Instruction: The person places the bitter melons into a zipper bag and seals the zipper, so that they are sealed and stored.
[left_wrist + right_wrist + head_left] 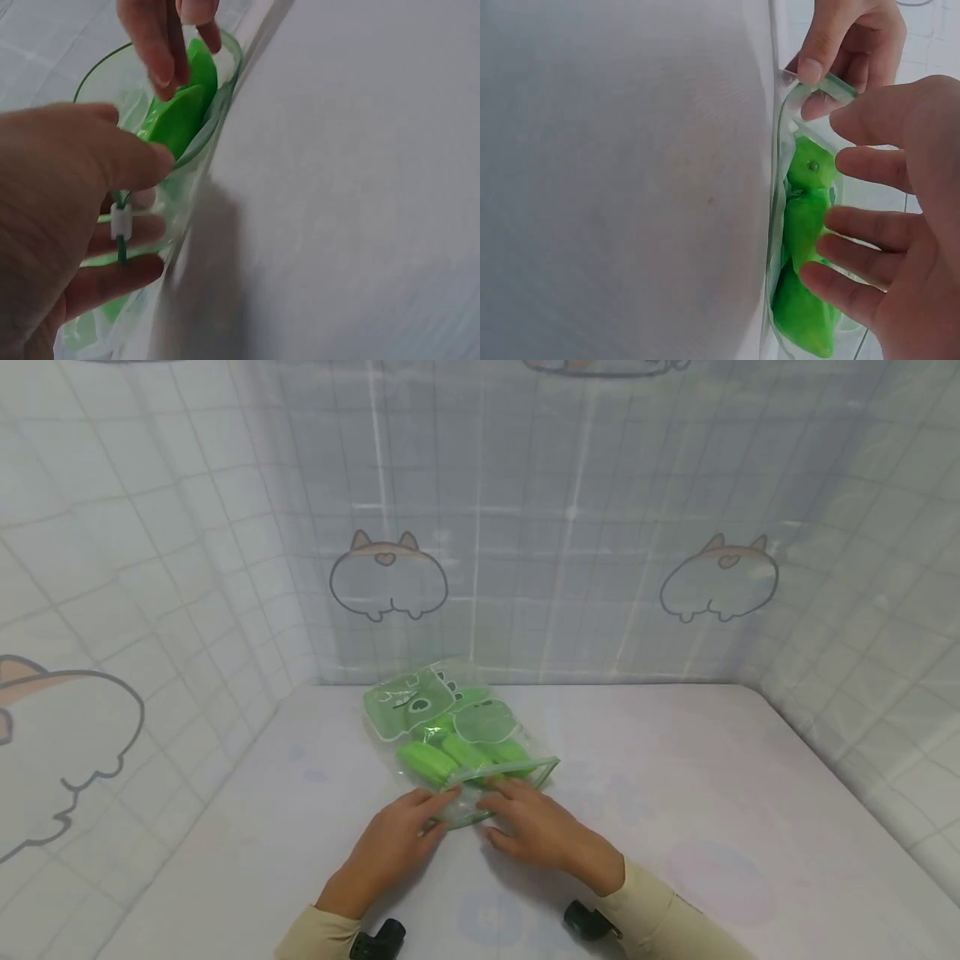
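Note:
A clear plastic zip bag point(486, 724) with green cartoon prints lies on the table, its mouth towards me. Inside are several bright green, elongated pieces point(427, 763) that look like vegetables or fruit; their exact kind is unclear. My left hand point(395, 842) pinches the bag's rim at the left end of the mouth, thumb against fingers, as the right wrist view shows. A small white piece point(121, 222) on a green strip shows between its fingers. My right hand point(536, 825) is at the gaping mouth, fingers point(866, 262) spread and slightly bent beside the green pieces, gripping nothing.
A pale tabletop point(645, 760) extends around the bag. Sheets with a grid and cartoon animal print point(388, 575) enclose it at the back and both sides. A black wrist device point(588, 921) sits at each sleeve.

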